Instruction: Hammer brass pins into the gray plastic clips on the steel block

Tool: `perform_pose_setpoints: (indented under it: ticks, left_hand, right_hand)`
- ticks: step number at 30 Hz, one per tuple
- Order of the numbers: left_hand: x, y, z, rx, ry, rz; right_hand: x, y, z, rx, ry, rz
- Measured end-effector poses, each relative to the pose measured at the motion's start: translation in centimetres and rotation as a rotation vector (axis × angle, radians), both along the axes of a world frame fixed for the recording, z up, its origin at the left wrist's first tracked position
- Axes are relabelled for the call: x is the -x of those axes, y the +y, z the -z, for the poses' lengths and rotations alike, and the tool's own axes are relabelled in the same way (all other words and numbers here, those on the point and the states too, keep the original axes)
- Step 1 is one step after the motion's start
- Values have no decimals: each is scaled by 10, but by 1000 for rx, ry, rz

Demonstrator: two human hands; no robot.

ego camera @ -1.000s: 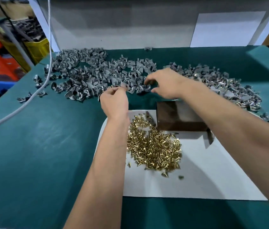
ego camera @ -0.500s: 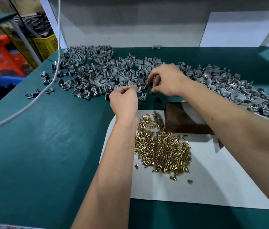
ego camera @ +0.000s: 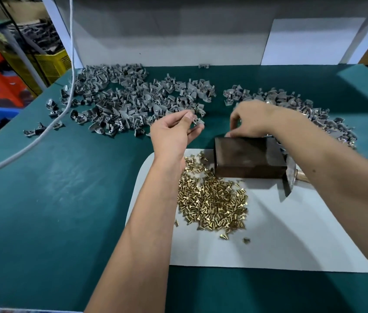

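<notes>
My left hand point(ego camera: 174, 132) pinches a gray plastic clip point(ego camera: 196, 120) between thumb and fingertips, just left of the dark steel block point(ego camera: 246, 158). My right hand point(ego camera: 253, 119) hovers at the block's far edge with curled fingers that seem to hold a small gray clip, mostly hidden. A heap of brass pins point(ego camera: 212, 199) lies on the white sheet point(ego camera: 280, 233) in front of the block. A hammer point(ego camera: 291, 175) with a wooden handle rests against the block's right side, partly under my right forearm.
Loose gray clips lie in a big pile point(ego camera: 128, 102) at the back left and another pile point(ego camera: 302, 107) at the back right on the green table point(ego camera: 54, 199). A white cable point(ego camera: 43, 134) hangs across the left. A white panel point(ego camera: 178, 37) closes the back.
Both hands came back from the clip pile toward the block, each with a clip. The right hand moved right and down to the block's far edge.
</notes>
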State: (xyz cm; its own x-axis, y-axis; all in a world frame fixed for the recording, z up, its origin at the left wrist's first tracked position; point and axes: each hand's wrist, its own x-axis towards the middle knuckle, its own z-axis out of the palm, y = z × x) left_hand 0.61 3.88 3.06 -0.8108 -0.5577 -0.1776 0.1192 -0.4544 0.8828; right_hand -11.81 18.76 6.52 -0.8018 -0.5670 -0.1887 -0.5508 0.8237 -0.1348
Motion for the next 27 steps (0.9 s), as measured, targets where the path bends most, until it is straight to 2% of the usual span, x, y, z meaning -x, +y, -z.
perform_pose_setpoints:
  ticks: [3, 12, 19, 22, 24, 27]
  left_hand:
    - [0, 0, 0, 4, -10, -19]
    - [0, -2, 0, 18, -44, -53]
    - [2, -4, 2, 36, -53, -83]
    - [2, -5, 4, 70, -56, -99]
    - [3, -5, 5, 79, -52, -122]
    - [2, -7, 5, 58, -47, -173]
  right_hand:
    - [2, 5, 2, 39, -27, 57]
    - [0, 28, -2, 132, -131, 19]
    - [-3, 31, -4, 181, 165, 108]
    - [-21, 11, -8, 249, 181, 16]
    - [-36, -8, -10, 257, 122, -87]
    - [-54, -34, -7, 158, 79, -171]
